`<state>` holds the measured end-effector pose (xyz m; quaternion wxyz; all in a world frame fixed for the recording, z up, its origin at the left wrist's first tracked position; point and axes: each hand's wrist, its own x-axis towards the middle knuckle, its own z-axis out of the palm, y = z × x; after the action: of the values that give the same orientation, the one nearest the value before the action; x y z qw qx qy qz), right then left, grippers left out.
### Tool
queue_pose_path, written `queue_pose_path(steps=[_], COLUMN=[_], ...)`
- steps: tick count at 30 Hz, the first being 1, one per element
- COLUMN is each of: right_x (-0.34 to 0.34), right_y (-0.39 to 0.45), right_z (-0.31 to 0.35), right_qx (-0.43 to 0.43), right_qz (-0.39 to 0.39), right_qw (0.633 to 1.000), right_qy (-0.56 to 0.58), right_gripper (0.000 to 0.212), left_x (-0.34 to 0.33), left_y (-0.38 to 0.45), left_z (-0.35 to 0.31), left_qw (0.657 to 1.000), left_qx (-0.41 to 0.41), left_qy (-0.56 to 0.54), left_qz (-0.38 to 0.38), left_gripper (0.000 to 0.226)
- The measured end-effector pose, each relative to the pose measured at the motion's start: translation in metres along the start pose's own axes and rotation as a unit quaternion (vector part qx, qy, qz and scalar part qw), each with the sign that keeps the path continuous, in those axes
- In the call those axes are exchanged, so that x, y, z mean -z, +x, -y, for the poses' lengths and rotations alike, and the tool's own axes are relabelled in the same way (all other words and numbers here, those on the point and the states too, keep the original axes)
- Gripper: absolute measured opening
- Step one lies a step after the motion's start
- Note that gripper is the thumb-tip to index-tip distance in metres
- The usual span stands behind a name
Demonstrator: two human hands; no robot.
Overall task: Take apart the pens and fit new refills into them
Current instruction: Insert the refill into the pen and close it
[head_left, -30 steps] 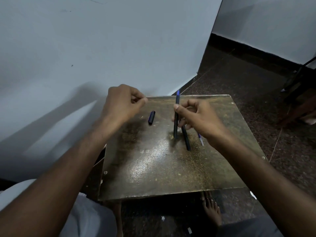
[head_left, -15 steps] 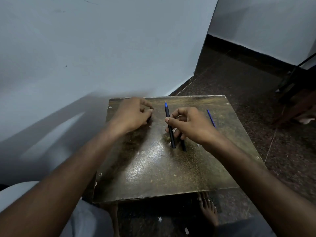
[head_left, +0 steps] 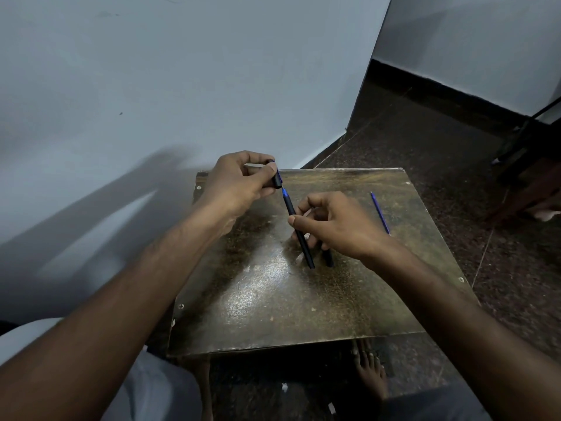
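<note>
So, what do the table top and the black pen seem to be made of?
Table top: probably laminated or varnished board; it is brown, mottled and worn, with a glossy glare and screws at the corners. Black pen: likely plastic, matte and smooth, with a blue tip; the dim light leaves this open.

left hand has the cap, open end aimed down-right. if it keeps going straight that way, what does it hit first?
Most likely the blue tip of the pen gripped in the right hand. The cap in the left hand sits just off that tip, roughly in line with it. Depth is unclear from one view.
</note>
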<state>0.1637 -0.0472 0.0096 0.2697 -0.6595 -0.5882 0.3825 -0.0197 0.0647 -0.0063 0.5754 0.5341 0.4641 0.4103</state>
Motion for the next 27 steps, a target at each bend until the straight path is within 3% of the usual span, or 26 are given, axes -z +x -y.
queue_pose_path(steps=[8, 19, 27], right_x=[-0.001, -0.005, -0.017], right_y=[-0.001, 0.001, 0.003], right_z=[0.0, -0.001, -0.003], right_qx=[0.005, -0.005, 0.006], right_qz=[-0.001, -0.15, -0.211], right_qw=[1.0, 0.985, 0.976], right_qy=[-0.002, 0.089, 0.055], right_gripper=[0.016, 0.013, 0.011], left_x=[0.002, -0.014, -0.021], left_y=[-0.002, -0.02, -0.024], left_z=[0.0, 0.004, -0.004], left_qw=[1.0, 0.998, 0.997], left_qx=[0.0, -0.048, -0.058], left_qy=[0.021, 0.046, 0.041], left_qz=[0.012, 0.011, 0.02], left_gripper=[0.008, 0.016, 0.011])
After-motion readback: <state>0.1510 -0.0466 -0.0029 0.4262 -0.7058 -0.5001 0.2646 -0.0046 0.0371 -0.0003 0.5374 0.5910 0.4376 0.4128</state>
